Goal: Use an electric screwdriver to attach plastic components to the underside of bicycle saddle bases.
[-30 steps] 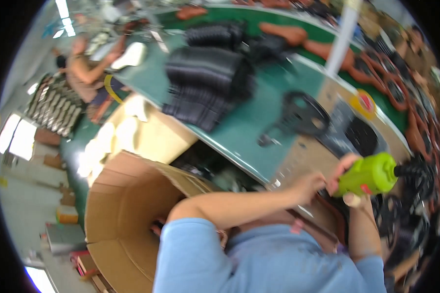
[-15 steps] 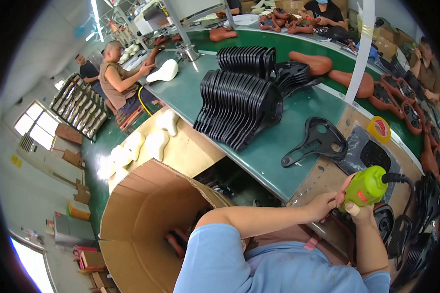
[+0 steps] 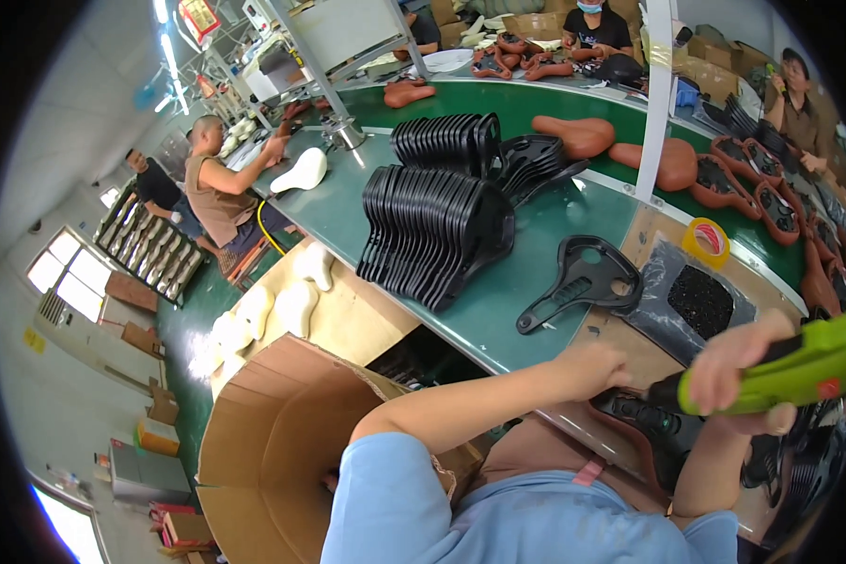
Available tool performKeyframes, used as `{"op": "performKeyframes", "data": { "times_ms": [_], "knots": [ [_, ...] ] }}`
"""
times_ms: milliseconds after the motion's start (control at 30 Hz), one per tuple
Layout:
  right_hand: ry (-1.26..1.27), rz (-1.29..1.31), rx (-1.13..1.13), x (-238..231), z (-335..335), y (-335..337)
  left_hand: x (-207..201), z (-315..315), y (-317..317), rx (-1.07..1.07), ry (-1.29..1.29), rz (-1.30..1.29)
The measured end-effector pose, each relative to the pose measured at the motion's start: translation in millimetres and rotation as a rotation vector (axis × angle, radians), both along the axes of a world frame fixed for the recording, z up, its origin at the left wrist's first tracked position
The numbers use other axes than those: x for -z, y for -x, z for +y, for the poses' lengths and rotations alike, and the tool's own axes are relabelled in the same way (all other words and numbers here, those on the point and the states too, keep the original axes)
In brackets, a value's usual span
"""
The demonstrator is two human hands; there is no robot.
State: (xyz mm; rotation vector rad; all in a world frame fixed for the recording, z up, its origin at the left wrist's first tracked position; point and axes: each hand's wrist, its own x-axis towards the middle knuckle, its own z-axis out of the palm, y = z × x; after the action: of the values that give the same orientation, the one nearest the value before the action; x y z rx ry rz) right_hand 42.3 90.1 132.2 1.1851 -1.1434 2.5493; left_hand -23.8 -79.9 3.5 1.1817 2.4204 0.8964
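My right hand [image 3: 724, 376] is wrapped round a lime-green electric screwdriver [image 3: 799, 371], which lies nearly level and is slightly blurred. Its dark nose points left toward a brown saddle [image 3: 637, 442] with a black underside, close to my body at the bench edge. At that saddle's far side my left hand [image 3: 592, 369] has its fingers curled closed; what they hold, if anything, is hidden. Beyond it a single black plastic saddle base [image 3: 587, 279] lies on the green bench. Right of that base, a clear plastic bag [image 3: 696, 299] holds small black pieces.
Stacked black saddle bases [image 3: 437, 235] stand on the bench [image 3: 334, 211], with yellow tape [image 3: 705, 242] farther right. Brown saddles [image 3: 663, 162] line the green belt [image 3: 498, 97]. An open cardboard box [image 3: 254, 423] stands at my left. A white post [image 3: 656, 103] rises ahead. Other people sit around.
The screwdriver has swung from upright to nearly level, moving right with my right hand. My left hand has come away from it, leftward. The view has shifted slightly.
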Motion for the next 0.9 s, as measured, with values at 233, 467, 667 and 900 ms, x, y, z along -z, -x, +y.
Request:
{"op": "performKeyframes", "data": {
  "times_ms": [233, 467, 667, 900],
  "knots": [
    [-0.096, -0.014, 0.662, 23.4, 75.7, -48.5, -1.7, 127.0, 65.9, 0.040, -0.347, 0.290],
    [-0.188, -0.185, 1.018, 72.7, 122.9, -83.3, 12.8, 184.0, 102.5, -0.013, 0.009, 0.291],
    [-0.049, -0.187, 0.989, 73.2, 133.5, -86.1, 12.6, 185.6, 108.5, -0.058, -0.059, 0.291],
    [-0.058, -0.167, 0.946, 72.4, 131.1, -84.7, 3.4, 175.5, 110.1, 0.008, 0.109, 0.207]
  ]
}}
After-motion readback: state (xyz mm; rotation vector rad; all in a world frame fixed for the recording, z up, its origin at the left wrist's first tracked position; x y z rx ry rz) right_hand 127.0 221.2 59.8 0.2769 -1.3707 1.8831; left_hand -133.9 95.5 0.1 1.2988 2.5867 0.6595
